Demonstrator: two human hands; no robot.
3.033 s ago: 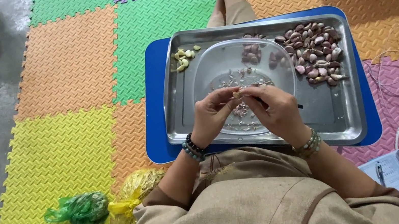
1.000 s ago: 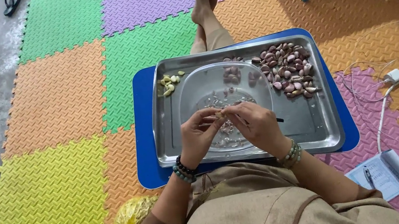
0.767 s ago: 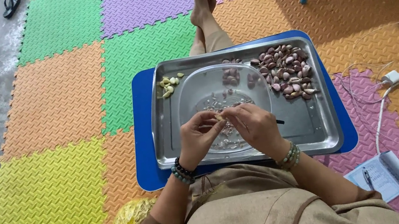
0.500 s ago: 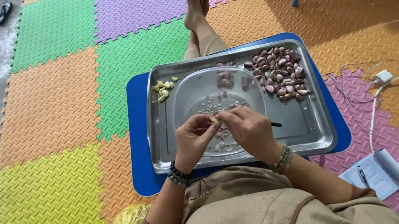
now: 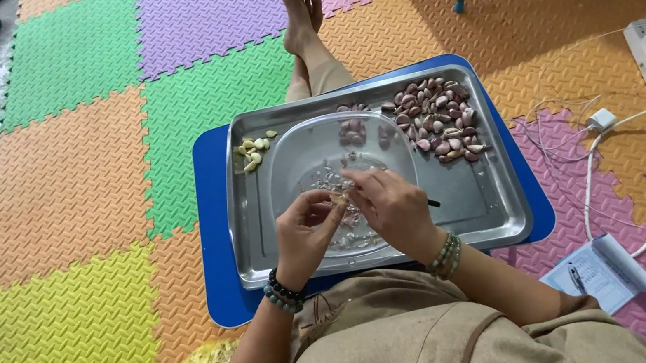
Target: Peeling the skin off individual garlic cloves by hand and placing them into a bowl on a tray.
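Fingertips of left hand point(image 5: 306, 229) and right hand point(image 5: 393, 207) meet on one small garlic clove point(image 5: 339, 198), both pinched closed on it, over the clear bowl point(image 5: 294, 148). Bowl sits in a steel tray point(image 5: 475, 203) resting on a blue board point(image 5: 216, 220). Peeled cloves point(image 5: 252, 151) lie at the tray's upper left corner; unpeeled purple cloves point(image 5: 436, 121) are heaped at upper right. Beaded bracelets on both wrists. Coloured foam mat point(image 5: 82, 180) underneath

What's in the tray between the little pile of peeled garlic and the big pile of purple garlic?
In the head view, a clear plastic bowl sits between the peeled cloves and the unpeeled pile.
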